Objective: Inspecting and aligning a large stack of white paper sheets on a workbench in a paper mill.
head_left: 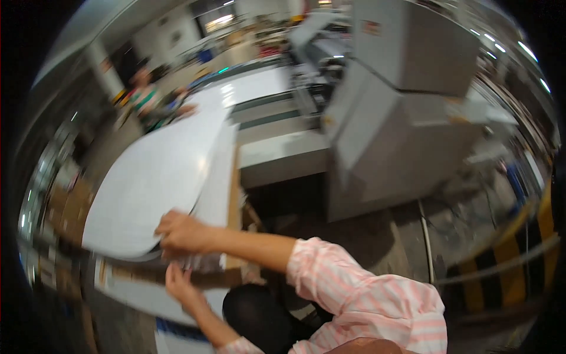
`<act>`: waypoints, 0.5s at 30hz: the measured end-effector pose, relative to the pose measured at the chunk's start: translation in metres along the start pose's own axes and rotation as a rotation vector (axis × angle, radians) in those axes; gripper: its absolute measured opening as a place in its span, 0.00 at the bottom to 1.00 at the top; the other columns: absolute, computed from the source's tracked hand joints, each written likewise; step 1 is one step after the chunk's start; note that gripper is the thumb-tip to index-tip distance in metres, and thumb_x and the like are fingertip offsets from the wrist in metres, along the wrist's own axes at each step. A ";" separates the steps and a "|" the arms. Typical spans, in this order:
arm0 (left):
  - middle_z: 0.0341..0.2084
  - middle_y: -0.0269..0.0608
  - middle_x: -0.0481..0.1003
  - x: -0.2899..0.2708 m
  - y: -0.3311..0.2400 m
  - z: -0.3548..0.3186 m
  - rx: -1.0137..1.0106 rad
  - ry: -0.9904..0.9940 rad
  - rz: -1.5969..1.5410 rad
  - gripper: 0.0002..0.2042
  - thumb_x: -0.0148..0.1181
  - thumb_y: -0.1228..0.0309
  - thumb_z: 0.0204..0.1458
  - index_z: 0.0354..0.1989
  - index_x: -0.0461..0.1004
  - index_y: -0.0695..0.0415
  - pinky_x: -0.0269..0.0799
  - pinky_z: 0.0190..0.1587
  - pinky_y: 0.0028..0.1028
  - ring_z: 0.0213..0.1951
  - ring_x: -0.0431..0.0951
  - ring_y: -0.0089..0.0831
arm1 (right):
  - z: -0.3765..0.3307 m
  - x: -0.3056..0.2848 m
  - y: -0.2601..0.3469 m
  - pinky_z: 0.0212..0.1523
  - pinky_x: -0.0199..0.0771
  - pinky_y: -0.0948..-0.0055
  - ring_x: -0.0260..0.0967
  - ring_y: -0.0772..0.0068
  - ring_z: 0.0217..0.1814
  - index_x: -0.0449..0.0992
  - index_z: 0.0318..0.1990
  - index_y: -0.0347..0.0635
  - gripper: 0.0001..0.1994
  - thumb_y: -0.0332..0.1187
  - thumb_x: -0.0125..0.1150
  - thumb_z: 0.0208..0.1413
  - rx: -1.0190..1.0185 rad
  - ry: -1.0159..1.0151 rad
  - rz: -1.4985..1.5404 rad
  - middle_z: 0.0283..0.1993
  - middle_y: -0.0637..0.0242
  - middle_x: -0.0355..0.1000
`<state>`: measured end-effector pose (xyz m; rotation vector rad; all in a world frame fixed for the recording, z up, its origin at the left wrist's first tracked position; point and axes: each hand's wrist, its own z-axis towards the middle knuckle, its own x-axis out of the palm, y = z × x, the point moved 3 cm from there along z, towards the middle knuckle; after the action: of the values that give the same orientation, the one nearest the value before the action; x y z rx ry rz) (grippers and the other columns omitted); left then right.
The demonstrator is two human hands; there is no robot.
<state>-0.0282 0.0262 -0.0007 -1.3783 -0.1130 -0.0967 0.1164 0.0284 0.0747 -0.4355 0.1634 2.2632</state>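
Observation:
A tall stack of large white sheets [159, 171] lies on a wooden pallet [236, 206] to my left. My right hand [183, 233] reaches across from the right and is closed on the near edge of the top sheets, which bend upward. Just below it, my left hand [180, 284] comes up from the lower edge, its fingers pinching the same bundle's edge from underneath. Both sleeves are pink-and-white striped. The picture is blurred by motion, so the fingers are not sharp.
A big grey machine [401, 118] with a flat feed table [283, 156] stands right of the stack. Another person [144, 97] stands at the stack's far end. Yellow-and-black striped barriers [507, 259] run at the right, and a cable [425, 242] lies on the concrete floor.

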 end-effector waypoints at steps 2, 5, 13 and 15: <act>0.38 0.44 0.68 0.027 0.017 -0.008 -0.072 0.043 -0.157 0.14 0.52 0.71 0.53 0.44 0.66 0.69 0.71 0.36 0.26 0.38 0.69 0.28 | -0.023 -0.026 -0.018 0.40 0.62 0.67 0.63 0.67 0.41 0.76 0.23 0.55 0.09 0.43 0.63 0.32 0.003 0.135 -0.097 0.38 0.72 0.70; 0.37 0.45 0.68 0.038 0.010 -0.013 -0.028 0.121 -0.229 0.16 0.52 0.67 0.55 0.42 0.67 0.70 0.72 0.38 0.25 0.37 0.71 0.27 | -0.027 -0.038 -0.013 0.42 0.63 0.65 0.63 0.61 0.46 0.77 0.24 0.48 0.08 0.40 0.62 0.37 0.092 0.140 0.008 0.47 0.66 0.68; 0.33 0.43 0.70 0.033 0.007 -0.007 0.003 0.164 -0.163 0.16 0.53 0.65 0.55 0.38 0.69 0.70 0.71 0.38 0.23 0.35 0.72 0.27 | -0.017 -0.010 -0.023 0.33 0.67 0.66 0.68 0.59 0.30 0.76 0.27 0.39 0.12 0.39 0.55 0.49 0.439 -0.037 0.456 0.30 0.59 0.72; 0.32 0.45 0.69 0.037 0.003 -0.011 0.014 0.116 -0.173 0.15 0.53 0.66 0.54 0.36 0.68 0.71 0.71 0.42 0.24 0.35 0.72 0.29 | -0.023 -0.007 -0.038 0.31 0.66 0.66 0.68 0.58 0.29 0.74 0.26 0.37 0.14 0.41 0.52 0.52 0.883 -0.184 0.701 0.28 0.58 0.71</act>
<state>0.0092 0.0163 -0.0001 -1.3444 -0.1356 -0.3198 0.1546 0.0427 0.0568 0.3591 1.3179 2.5599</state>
